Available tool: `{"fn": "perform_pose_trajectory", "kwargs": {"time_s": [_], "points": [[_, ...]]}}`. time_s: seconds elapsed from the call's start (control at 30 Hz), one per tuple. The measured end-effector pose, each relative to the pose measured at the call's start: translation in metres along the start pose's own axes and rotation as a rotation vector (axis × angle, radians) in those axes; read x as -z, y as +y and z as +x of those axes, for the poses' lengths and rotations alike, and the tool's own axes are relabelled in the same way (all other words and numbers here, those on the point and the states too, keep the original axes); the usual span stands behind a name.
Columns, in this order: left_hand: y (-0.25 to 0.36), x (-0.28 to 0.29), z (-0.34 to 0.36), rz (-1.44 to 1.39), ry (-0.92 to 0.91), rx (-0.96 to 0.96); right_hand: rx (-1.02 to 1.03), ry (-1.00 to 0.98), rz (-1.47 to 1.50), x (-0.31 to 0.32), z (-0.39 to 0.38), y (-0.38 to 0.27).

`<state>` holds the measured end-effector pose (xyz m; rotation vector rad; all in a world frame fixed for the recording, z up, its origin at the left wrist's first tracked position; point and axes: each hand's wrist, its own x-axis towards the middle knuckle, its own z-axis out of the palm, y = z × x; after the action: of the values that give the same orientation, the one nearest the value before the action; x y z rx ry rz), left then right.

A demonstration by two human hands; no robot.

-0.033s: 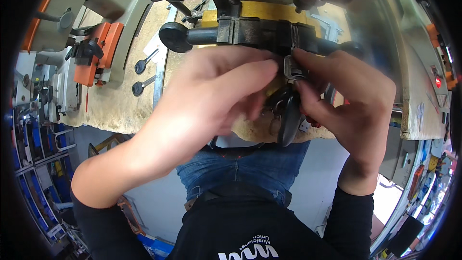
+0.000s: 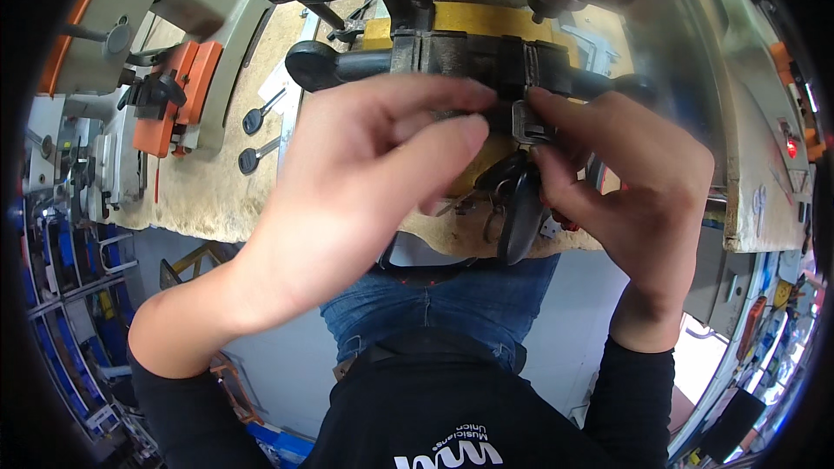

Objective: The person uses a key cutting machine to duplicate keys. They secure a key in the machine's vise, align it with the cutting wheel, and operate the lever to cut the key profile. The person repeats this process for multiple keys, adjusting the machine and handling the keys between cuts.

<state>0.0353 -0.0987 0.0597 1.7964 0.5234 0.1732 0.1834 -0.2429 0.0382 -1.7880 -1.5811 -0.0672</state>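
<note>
"Near the front edge of the surface (image 2: 208, 195), what does the right hand (image 2: 647, 165) hold?"
"Its fingers pinch a small metal buckle (image 2: 519, 123); a black oval fob (image 2: 522, 217) reaches from near it toward this edge."
"And the left hand (image 2: 347, 152)?"
"Its fingers and thumb stand apart, beside the buckle."

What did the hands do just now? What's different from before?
The left hand moved a little left, away from the right hand. The right hand stayed put, still pinching the small metal clasp. The black-headed keys on the bench didn't move.
</note>
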Motion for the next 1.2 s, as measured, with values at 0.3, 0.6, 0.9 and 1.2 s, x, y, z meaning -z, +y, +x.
{"fn": "perform_pose_trajectory", "kwargs": {"time_s": [0.3, 0.6, 0.9, 1.2], "points": [[-0.003, 0.009, 0.03, 1.147, 0.047, -0.749, 0.009, 0.006, -0.03, -0.001, 0.0, -0.002], [0.001, 0.006, 0.035, 1.138, 0.004, -0.801, -0.191, 0.3, 0.176, 0.015, -0.023, 0.062], [-0.001, 0.002, 0.031, 1.05, 0.018, -0.781, -0.548, 0.329, 0.766, -0.003, -0.012, 0.051], [-0.01, -0.003, 0.03, 1.107, 0.082, -0.87, -0.878, 0.171, 1.221, -0.002, -0.007, 0.06]]}}
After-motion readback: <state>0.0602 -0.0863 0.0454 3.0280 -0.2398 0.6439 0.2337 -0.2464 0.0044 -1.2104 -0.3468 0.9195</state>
